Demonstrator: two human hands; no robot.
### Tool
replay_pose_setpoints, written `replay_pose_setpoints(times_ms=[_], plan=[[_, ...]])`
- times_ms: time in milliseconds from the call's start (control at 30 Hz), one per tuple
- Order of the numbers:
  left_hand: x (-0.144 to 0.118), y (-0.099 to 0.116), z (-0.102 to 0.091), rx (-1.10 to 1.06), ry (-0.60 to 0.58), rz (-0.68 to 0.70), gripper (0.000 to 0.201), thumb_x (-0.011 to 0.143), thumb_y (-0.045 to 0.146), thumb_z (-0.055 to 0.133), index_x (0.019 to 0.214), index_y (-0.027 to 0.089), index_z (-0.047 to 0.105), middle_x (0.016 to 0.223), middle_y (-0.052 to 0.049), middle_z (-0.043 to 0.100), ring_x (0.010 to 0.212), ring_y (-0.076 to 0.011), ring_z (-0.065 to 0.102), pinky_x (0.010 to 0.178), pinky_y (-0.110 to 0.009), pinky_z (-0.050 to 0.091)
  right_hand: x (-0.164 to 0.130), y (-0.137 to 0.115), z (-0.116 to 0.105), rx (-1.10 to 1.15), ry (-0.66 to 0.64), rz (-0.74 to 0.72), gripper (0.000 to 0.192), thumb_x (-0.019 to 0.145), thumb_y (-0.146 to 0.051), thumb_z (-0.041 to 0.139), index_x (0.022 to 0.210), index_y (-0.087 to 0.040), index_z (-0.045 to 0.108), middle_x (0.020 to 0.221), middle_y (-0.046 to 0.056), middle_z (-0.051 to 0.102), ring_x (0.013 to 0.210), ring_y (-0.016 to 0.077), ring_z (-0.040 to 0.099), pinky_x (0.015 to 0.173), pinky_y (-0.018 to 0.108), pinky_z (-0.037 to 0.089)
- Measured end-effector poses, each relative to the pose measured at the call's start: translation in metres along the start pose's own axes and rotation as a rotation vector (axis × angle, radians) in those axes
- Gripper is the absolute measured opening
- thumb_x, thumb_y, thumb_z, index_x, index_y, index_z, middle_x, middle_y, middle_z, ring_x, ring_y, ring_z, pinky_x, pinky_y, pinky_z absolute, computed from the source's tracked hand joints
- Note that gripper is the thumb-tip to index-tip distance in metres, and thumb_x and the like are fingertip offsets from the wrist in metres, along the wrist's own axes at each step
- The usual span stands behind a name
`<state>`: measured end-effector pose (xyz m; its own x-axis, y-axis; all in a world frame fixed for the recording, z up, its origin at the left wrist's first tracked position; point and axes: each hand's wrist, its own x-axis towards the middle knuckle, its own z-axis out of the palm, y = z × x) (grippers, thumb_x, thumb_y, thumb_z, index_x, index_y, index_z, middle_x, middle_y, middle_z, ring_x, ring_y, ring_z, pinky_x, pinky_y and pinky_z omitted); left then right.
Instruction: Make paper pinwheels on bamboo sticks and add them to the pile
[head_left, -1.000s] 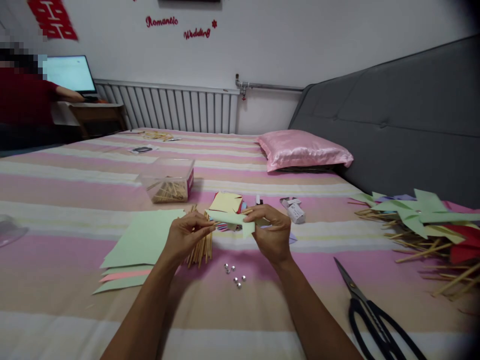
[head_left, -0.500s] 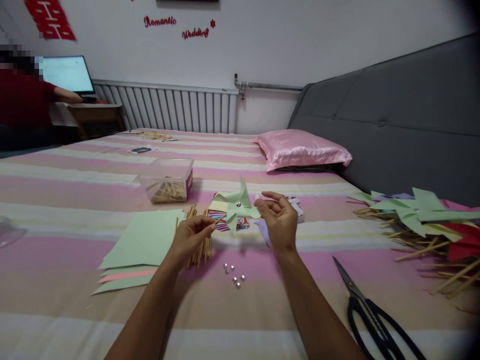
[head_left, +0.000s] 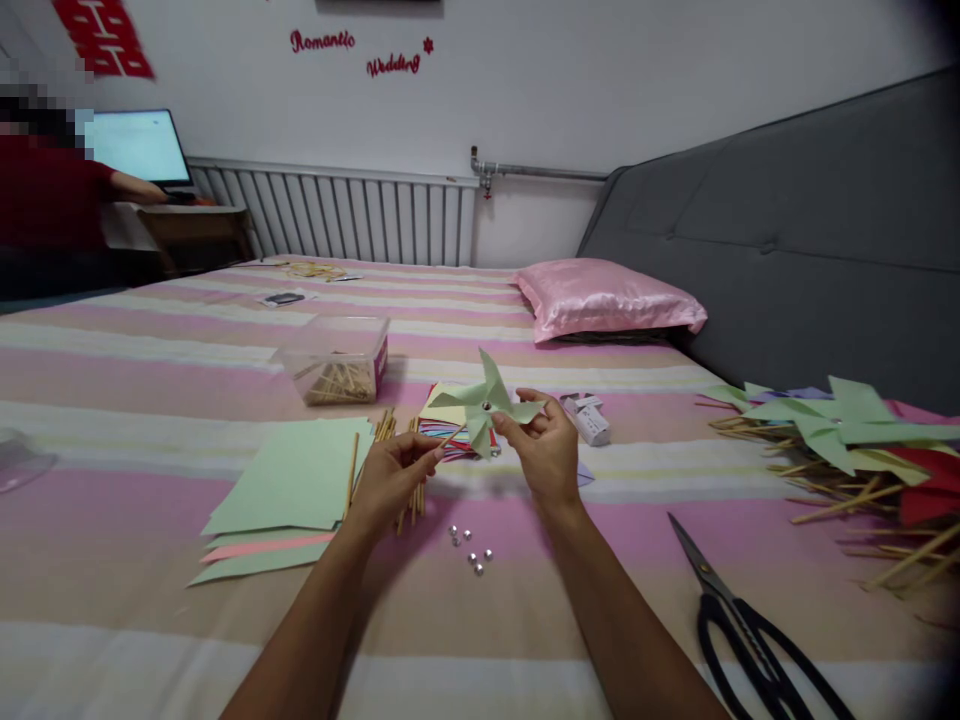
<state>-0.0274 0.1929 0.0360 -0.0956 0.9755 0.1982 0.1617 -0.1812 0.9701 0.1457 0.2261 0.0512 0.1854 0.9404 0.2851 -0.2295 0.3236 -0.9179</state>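
Note:
A pale green paper pinwheel (head_left: 480,425) with a shiny gem at its centre is held up in front of me. My left hand (head_left: 397,475) pinches its thin wooden stick, to the left of the blades. On the other side, my right hand (head_left: 546,440) has its thumb by the gem and its fingers partly hidden behind the right blade. Below the hands lie several loose silver gems (head_left: 472,558). Wooden sticks (head_left: 411,500) lie beside my left hand, partly covered by it. Colourful striped pieces (head_left: 450,448) and yellow paper lie behind the pinwheel.
Green paper sheets (head_left: 289,480) are stacked at left, with a clear box of sticks (head_left: 341,380) beyond. Black-handled scissors (head_left: 724,595) lie at right, near a heap of finished pinwheels (head_left: 832,425). A small white box (head_left: 592,425) and a pink pillow (head_left: 607,300) sit farther back. Someone in red sits at a monitor.
My right hand has shifted left and closed on the pinwheel near its centre; the small white thing at its fingertips no longer shows. The pinwheel has turned slightly and moved right.

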Motion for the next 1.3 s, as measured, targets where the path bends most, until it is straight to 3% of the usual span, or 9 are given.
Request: replay_pose_setpoints(times_ms=[233,433,567,667,800,1033,1133,1300], plan=[[0.0,0.001,-0.002,0.056,-0.015,0.018,0.018,0.069,0.031,0.069,0.078,0.016,0.071,0.069,-0.004,0.068,0.059,-0.013,0.057,0.054,-0.024,0.043,0.004,-0.001,-0.004,0.05,0.078,-0.042,0.052,0.061,-0.032,0.075,0.104,-0.016,0.051,0.069,0.001,0.068,0.059,0.0151,0.064,0.054,0.025,0.05],[-0.002,0.003,-0.002,0.039,-0.013,-0.011,0.019,0.068,0.031,0.07,0.077,0.015,0.071,0.069,-0.004,0.068,0.06,-0.0134,0.058,0.055,-0.024,0.043,0.005,-0.007,-0.008,-0.024,0.147,-0.112,0.037,0.072,-0.033,0.065,0.103,-0.016,0.056,0.064,-0.002,0.063,0.059,0.0126,0.062,0.056,0.023,0.047],[-0.002,0.004,-0.001,-0.002,0.013,-0.028,0.018,0.066,0.031,0.072,0.072,0.015,0.068,0.065,-0.002,0.065,0.058,-0.0119,0.056,0.053,-0.022,0.042,0.006,-0.007,-0.01,-0.065,0.152,-0.106,0.035,0.07,-0.029,0.065,0.102,-0.015,0.057,0.059,-0.003,0.06,0.057,0.0134,0.061,0.055,0.023,0.046],[-0.001,0.005,0.0,-0.04,0.046,-0.048,0.018,0.065,0.031,0.072,0.07,0.014,0.067,0.06,0.0,0.062,0.055,-0.0102,0.053,0.051,-0.021,0.039,0.005,-0.004,-0.008,-0.101,0.117,-0.051,0.036,0.068,-0.028,0.066,0.101,-0.016,0.056,0.055,-0.005,0.057,0.056,0.0142,0.061,0.052,0.023,0.044],[-0.001,0.005,0.0,-0.044,0.084,-0.064,0.02,0.065,0.031,0.072,0.071,0.013,0.066,0.059,0.001,0.059,0.054,-0.0085,0.049,0.05,-0.019,0.037,-0.001,0.0,0.0,-0.105,0.004,0.032,0.036,0.065,-0.027,0.068,0.097,-0.017,0.054,0.064,-0.001,0.064,0.059,0.0163,0.063,0.055,0.026,0.048],[-0.001,0.004,-0.001,-0.039,0.068,-0.055,0.02,0.065,0.032,0.072,0.073,0.014,0.068,0.062,0.0,0.061,0.057,-0.009,0.05,0.053,-0.02,0.038,-0.014,0.007,0.014,-0.082,-0.12,0.105,0.03,0.062,-0.026,0.071,0.082,-0.018,0.05,0.066,-0.001,0.063,0.063,0.0182,0.064,0.06,0.03,0.051],[-0.001,0.004,-0.001,-0.03,0.082,-0.067,0.02,0.065,0.032,0.072,0.073,0.014,0.067,0.062,0.0,0.061,0.057,-0.009,0.051,0.053,-0.02,0.038,-0.011,0.005,0.011,-0.066,-0.08,0.053,0.033,0.063,-0.031,0.071,0.087,-0.017,0.053,0.069,-0.001,0.062,0.067,0.0167,0.063,0.063,0.029,0.051],[-0.001,0.004,0.0,-0.03,0.081,-0.089,0.02,0.063,0.031,0.073,0.07,0.013,0.066,0.06,0.0,0.061,0.056,-0.0092,0.051,0.052,-0.02,0.038,0.003,-0.005,-0.005,0.04,0.145,0.014,0.039,0.066,-0.035,0.067,0.098,-0.016,0.056,0.067,-0.003,0.059,0.062,0.0112,0.057,0.058,0.023,0.045]])
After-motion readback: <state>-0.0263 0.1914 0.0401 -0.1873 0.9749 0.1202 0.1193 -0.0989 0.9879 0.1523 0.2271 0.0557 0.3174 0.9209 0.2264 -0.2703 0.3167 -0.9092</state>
